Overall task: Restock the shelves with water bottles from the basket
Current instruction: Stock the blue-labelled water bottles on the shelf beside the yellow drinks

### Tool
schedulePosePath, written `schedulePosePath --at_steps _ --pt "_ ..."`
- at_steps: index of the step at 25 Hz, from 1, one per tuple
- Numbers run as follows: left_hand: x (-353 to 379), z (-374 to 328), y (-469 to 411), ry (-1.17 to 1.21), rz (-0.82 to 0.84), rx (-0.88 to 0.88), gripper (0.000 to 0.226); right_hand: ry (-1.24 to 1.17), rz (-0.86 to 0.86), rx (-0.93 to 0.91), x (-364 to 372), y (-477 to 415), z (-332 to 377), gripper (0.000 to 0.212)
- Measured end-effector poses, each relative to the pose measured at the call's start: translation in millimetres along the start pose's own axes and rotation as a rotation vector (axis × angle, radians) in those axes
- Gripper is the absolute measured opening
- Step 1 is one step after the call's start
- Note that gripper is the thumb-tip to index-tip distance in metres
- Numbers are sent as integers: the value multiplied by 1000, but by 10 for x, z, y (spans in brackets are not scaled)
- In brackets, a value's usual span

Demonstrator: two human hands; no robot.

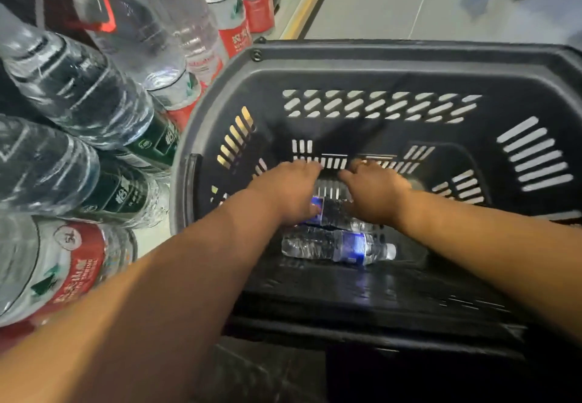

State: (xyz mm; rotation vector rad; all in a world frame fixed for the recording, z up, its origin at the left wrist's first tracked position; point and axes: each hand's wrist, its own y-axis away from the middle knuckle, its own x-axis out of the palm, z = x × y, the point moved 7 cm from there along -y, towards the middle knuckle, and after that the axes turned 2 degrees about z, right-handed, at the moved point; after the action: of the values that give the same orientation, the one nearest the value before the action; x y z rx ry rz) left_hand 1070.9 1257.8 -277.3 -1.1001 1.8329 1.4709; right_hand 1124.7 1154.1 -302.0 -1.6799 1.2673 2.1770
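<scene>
Left forearm (pixel 189 276) & right forearm (pixel 488 245), nearest the lens, reach into black basket (pixel 409 65). Left hand (pixel 286 194) & right hand (pixel 374 194) lie side by side, narrow gap betw. them, both over upper bottle (pixel 335 210); fingers point fwd, but whether they clamp it cannot be told (blur). Lower bottle (pixel 315 245) lies free on its side on basket floor, just beside the first. Progress, est.: only 2 bottles visible in basket, so nearly emptied; shelf bottles (pixel 78 94) at left already packed close. Labels: basket bottles blue, text illegible; shelf stock red or green w/ Chinese characters, too blurred to read.
</scene>
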Motion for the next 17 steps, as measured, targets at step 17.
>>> schedulePosePath --at_steps 17 --pt "718 -176 -405 -212 428 24 57 -123 443 119 847 -483 -698 56"
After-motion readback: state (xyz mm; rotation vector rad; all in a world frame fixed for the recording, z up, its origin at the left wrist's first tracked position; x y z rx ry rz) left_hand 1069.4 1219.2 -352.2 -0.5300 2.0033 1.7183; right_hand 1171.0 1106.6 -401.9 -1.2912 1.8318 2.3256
